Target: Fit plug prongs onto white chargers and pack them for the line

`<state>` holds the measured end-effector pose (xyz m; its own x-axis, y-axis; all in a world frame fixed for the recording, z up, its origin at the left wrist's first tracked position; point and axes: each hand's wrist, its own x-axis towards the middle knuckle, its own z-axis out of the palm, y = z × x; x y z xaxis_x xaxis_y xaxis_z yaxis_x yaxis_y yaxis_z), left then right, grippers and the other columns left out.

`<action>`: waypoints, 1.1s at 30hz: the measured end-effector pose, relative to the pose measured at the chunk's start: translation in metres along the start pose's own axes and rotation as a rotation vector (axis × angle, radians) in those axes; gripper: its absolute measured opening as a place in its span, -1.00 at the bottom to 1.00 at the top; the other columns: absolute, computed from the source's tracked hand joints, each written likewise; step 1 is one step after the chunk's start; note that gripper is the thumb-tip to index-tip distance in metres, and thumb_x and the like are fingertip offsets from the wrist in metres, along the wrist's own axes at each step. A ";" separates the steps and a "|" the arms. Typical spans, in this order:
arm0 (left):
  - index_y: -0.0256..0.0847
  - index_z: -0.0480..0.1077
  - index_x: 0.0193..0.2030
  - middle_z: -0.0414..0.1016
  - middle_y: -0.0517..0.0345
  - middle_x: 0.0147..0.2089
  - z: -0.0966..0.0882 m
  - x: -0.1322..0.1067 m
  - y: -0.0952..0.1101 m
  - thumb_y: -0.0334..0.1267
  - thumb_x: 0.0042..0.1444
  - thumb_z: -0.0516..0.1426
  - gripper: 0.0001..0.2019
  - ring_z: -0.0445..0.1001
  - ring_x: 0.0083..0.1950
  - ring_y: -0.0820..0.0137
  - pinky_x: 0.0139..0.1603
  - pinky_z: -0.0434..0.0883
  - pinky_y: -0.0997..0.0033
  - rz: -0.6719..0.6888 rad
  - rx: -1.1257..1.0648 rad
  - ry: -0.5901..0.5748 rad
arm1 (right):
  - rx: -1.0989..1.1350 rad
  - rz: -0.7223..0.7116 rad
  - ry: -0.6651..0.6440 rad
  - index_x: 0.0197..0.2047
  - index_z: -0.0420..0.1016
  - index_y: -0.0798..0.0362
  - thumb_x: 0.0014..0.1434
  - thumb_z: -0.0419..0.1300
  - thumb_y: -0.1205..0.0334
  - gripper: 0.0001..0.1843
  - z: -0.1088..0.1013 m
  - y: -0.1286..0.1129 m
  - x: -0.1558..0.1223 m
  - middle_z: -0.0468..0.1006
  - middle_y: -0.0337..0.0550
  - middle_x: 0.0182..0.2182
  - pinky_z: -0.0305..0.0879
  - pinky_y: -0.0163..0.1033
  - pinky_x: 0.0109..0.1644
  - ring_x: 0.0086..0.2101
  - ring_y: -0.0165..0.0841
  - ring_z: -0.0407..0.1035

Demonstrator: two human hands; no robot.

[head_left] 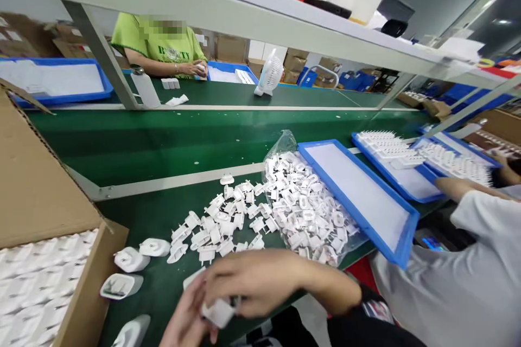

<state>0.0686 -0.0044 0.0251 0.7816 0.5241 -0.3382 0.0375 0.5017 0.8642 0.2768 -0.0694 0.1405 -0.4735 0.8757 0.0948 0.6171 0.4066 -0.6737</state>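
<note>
At the near edge of the table, the left hand and right hand pinch a white casing.

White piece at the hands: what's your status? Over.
Left hand and right hand close together. White piece between them, exact grip blurred. Loose white parts beyond, open carton at left, neither blocking the hands.

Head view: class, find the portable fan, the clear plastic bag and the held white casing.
Portable fan (272,74), head view: its round grille.
Clear plastic bag (287,141), head view: its bare upper end.
Held white casing (220,313), head view: its blurred visible side.
</note>
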 end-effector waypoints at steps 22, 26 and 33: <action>-0.17 0.18 0.15 0.42 -0.04 0.02 0.032 0.003 -0.049 -0.32 0.22 0.04 -0.65 0.43 0.05 0.21 0.02 0.46 0.18 0.614 1.110 0.043 | -0.264 0.743 0.773 0.00 0.47 -0.03 0.25 0.07 0.30 -0.72 0.067 0.047 -0.107 0.42 0.02 -0.01 0.23 0.07 0.03 0.00 -0.08 0.28; -0.18 0.21 0.12 0.43 -0.04 0.01 0.032 0.005 -0.047 -0.32 0.25 0.02 -0.70 0.42 0.04 0.22 0.03 0.45 0.17 0.611 1.113 -0.001 | 0.736 0.748 0.977 -0.09 0.48 0.00 0.23 0.14 0.05 -0.74 0.083 0.023 -0.097 0.56 -0.08 -0.22 0.36 -0.08 -0.10 -0.23 -0.20 0.46; -0.19 0.20 0.14 0.42 -0.06 0.03 0.032 0.005 -0.049 -0.29 0.26 0.00 -0.69 0.40 0.06 0.20 0.03 0.44 0.14 0.598 1.105 -0.013 | 1.155 0.764 1.025 -0.19 0.45 0.06 0.15 0.23 0.00 -0.70 0.095 0.019 -0.088 0.56 -0.04 -0.26 0.38 -0.17 -0.21 -0.28 -0.24 0.47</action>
<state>0.0905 -0.0482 -0.0067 0.8621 0.4602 0.2122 0.1713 -0.6587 0.7327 0.2704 -0.1629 0.0494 0.5350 0.7496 -0.3898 -0.4593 -0.1292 -0.8788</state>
